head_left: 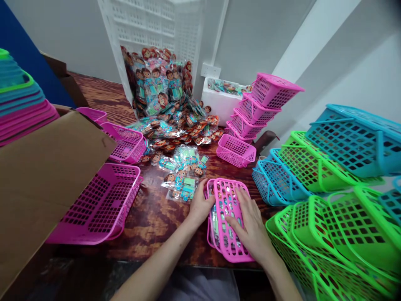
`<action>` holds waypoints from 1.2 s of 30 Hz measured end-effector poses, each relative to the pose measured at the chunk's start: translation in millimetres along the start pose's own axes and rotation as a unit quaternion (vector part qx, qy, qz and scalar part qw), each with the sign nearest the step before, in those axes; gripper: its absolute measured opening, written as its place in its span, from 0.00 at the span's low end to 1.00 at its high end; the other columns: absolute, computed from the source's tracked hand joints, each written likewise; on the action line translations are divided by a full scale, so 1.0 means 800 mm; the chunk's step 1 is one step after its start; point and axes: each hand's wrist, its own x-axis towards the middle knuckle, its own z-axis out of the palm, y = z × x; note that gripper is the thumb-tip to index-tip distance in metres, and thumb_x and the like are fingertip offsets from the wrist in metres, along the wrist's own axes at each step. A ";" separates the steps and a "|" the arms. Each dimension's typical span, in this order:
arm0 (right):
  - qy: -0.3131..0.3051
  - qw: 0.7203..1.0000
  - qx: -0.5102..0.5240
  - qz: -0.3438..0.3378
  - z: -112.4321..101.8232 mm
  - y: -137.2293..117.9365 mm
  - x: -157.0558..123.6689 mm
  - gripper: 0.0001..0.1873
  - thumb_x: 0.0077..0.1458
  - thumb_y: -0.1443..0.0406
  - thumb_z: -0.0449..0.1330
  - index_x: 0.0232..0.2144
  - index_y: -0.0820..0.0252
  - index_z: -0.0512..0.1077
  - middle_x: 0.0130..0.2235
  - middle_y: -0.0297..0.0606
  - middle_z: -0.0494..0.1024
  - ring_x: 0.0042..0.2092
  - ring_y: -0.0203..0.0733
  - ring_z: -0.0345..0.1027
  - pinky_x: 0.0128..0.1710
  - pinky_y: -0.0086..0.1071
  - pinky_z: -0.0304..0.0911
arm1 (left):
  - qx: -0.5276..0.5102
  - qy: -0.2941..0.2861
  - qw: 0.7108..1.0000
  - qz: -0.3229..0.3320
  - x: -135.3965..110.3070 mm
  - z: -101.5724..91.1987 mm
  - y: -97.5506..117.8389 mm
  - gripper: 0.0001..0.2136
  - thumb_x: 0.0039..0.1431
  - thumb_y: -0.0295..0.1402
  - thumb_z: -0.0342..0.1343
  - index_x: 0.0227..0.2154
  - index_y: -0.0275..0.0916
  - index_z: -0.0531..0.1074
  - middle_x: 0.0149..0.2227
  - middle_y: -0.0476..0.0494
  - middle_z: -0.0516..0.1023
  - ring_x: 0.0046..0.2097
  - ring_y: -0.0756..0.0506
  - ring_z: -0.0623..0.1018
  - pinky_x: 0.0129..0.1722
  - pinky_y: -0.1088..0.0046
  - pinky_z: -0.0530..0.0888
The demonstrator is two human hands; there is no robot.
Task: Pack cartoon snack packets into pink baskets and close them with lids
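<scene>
In front of me on the table stands a small pink basket (210,234) with bagged items inside. A pink perforated lid (230,251) lies over it, shifted to the right, so a strip of the contents shows along the left side. My left hand (200,205) is closed around the basket's far left edge, some fingertips hidden. My right hand (250,221) lies on top of the lid, fingers and thumb spread. Just beyond my left hand are flat clear bags (184,186) with cartoon figures and green-blue pieces.
A heap of similar bags (175,125) spills from a white crate (144,21). Pink baskets (244,125) stack behind; blue baskets (275,179) and green baskets (316,230) crowd the right. At left are a larger pink basket (103,209) and a cardboard box (46,179). A white foam box (216,96) stands behind.
</scene>
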 end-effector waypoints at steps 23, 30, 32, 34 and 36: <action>0.002 0.991 -0.136 -0.002 -0.013 -0.006 0.029 0.29 0.65 0.48 0.51 0.65 0.43 0.59 0.69 0.42 0.57 0.69 0.59 0.45 0.56 0.58 0.56 | 0.420 -0.129 0.877 0.194 -0.062 -0.020 0.058 0.38 0.55 0.33 0.59 0.68 0.43 0.52 0.72 0.36 0.38 0.72 0.29 0.39 0.65 0.35 0.35; 0.002 0.990 -0.141 -0.011 0.011 -0.001 0.032 0.27 0.68 0.52 0.47 0.65 0.49 0.60 0.69 0.46 0.55 0.69 0.56 0.45 0.60 0.57 0.51 | 0.413 -0.127 0.878 0.206 -0.077 -0.016 0.035 0.34 0.63 0.33 0.51 0.70 0.41 0.46 0.72 0.35 0.41 0.72 0.34 0.41 0.67 0.40 0.41; 0.005 0.991 -0.136 -0.008 0.017 -0.001 0.031 0.27 0.68 0.52 0.46 0.65 0.50 0.60 0.70 0.46 0.54 0.69 0.55 0.44 0.62 0.59 0.49 | 0.407 -0.130 0.878 0.218 -0.076 -0.020 0.028 0.32 0.67 0.30 0.45 0.70 0.41 0.42 0.72 0.35 0.40 0.72 0.36 0.41 0.68 0.41 0.41; 0.006 0.991 -0.132 -0.005 0.020 -0.002 0.030 0.28 0.68 0.52 0.45 0.66 0.50 0.59 0.70 0.46 0.54 0.70 0.55 0.44 0.62 0.59 0.48 | 0.384 -0.118 0.885 0.235 -0.075 -0.019 0.021 0.31 0.68 0.27 0.41 0.71 0.42 0.38 0.72 0.36 0.41 0.72 0.38 0.42 0.68 0.43 0.43; 0.007 0.992 -0.127 -0.005 0.019 -0.005 0.029 0.28 0.68 0.52 0.44 0.66 0.50 0.58 0.69 0.46 0.55 0.70 0.55 0.44 0.63 0.59 0.48 | 0.341 -0.090 0.903 0.244 -0.076 -0.013 0.012 0.31 0.68 0.26 0.39 0.71 0.43 0.39 0.72 0.37 0.43 0.72 0.39 0.44 0.69 0.45 0.48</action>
